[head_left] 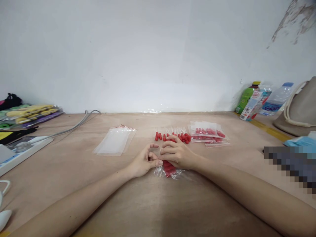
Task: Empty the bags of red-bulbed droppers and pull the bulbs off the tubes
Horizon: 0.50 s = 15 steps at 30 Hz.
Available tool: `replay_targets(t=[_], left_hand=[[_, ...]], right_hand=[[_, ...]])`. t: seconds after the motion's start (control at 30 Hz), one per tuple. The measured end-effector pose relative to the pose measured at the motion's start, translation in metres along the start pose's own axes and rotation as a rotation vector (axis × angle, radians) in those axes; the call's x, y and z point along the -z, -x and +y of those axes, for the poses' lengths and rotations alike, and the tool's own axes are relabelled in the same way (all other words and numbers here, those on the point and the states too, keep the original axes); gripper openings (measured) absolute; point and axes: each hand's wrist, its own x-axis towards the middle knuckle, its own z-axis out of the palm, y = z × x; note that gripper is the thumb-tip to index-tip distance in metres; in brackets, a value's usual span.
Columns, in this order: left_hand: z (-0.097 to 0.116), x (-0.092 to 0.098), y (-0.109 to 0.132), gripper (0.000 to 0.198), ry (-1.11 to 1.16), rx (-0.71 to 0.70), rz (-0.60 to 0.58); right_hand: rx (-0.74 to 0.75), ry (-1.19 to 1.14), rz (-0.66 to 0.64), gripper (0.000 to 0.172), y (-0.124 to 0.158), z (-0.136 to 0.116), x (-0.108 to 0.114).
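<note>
At the near middle of the bench [138, 210], one clear bag [158, 171] was recorded, creased at its near end, with red pieces [169, 167] inside. Beside its left edge the left hand [148, 160] was noted: thumb set against the film, forefinger raised and curved away, remaining fingers curled. Over its far part the right hand [177, 154] was noted, palm down, fingers bent toward the left. The firmness of either grip could not be determined, the meeting of fingertips and film being partly covered.

Listed around the hands: just beyond, a row of loose pieces [182, 136], red at the near end and pale and pointed at the far end; to the right of these, a stack of filled bags [206, 125], overlapping, red showing through; to the left, well apart, a fanned stack of flat clear bags [113, 143], red-lined along the far edge.

The step in hand was judged to be the handling of the bag's covered far part, its contents being already in place; whether filling or closing was under way could not be established. By judgement, the next move called for the film to be steadied by one hand and its far edge to be squared by the other, without the pieces being displaced.
</note>
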Motion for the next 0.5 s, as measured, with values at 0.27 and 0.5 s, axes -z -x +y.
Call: replay_targets(t=[0.27, 0.5], left_hand=[[0.007, 0.011, -0.002, 0.062, 0.089, 0.075, -0.084], [0.006, 0.009, -0.003, 0.057, 0.071, 0.057, -0.110]], right_hand=[[-0.064, 0.030, 0.013, 0.019, -0.001, -0.006, 0.005], [-0.019, 0.019, 0.026, 0.021, -0.002, -0.009, 0.007]])
